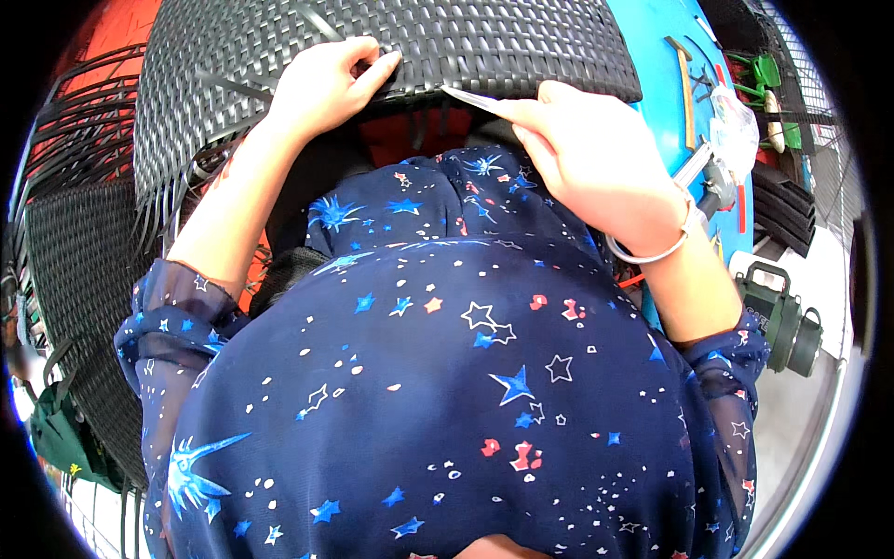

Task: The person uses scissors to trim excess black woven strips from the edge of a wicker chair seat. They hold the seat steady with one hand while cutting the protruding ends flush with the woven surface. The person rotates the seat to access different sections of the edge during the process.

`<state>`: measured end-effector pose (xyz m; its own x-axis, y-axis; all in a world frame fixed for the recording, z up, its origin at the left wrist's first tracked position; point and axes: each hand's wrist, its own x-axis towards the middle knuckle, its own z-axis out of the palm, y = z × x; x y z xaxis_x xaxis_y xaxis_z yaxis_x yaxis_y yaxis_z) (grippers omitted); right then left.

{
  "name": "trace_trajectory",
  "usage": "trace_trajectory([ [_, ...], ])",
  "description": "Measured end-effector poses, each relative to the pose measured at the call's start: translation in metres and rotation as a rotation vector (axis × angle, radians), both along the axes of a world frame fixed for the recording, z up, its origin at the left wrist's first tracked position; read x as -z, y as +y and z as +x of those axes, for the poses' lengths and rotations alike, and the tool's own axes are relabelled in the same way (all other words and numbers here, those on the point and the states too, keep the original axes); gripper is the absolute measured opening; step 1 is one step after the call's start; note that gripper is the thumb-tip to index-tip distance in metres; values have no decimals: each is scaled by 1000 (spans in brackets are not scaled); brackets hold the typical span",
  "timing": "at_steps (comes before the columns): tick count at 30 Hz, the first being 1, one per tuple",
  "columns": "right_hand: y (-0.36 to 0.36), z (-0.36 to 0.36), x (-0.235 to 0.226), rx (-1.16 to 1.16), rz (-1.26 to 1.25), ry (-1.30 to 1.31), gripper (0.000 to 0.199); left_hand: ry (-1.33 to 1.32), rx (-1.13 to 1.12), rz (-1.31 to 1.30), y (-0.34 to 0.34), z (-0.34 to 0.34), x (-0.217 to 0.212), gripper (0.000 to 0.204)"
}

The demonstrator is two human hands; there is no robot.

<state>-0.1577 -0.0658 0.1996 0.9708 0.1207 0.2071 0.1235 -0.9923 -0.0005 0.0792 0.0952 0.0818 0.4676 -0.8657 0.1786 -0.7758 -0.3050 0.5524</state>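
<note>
A black woven panel of flat plastic strips spans the top of the view, its near edge facing me. My left hand rests on the weave close to that edge, fingers curled in and thumb pointing right; what its fingers hold, if anything, is hidden. One loose strip sticks up just beyond this hand, another to its left. Right of it, my right hand is closed round a pointed metal blade, whose handle is hidden in the palm. The blade's tip points left, at the panel's near edge.
A blue surface at the right carries a wooden-handled tool, a clear plastic bag and metal tools. Below stands a dark green flask-like container. More black weaving and loose strips lie at the left.
</note>
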Motion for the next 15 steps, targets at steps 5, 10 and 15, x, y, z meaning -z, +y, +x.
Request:
trace_trajectory([
  [5, 11, -20, 32, 141, 181, -54, 38, 23, 6, -23, 2, 4, 2, 39],
  [10, 12, -42, 91, 283, 465, -112, 17, 26, 5, -49, -2, 2, 2, 37],
  [15, 4, -42, 75, 242, 394, -79, 28, -25, -4, -84, -4, 0, -4, 36],
])
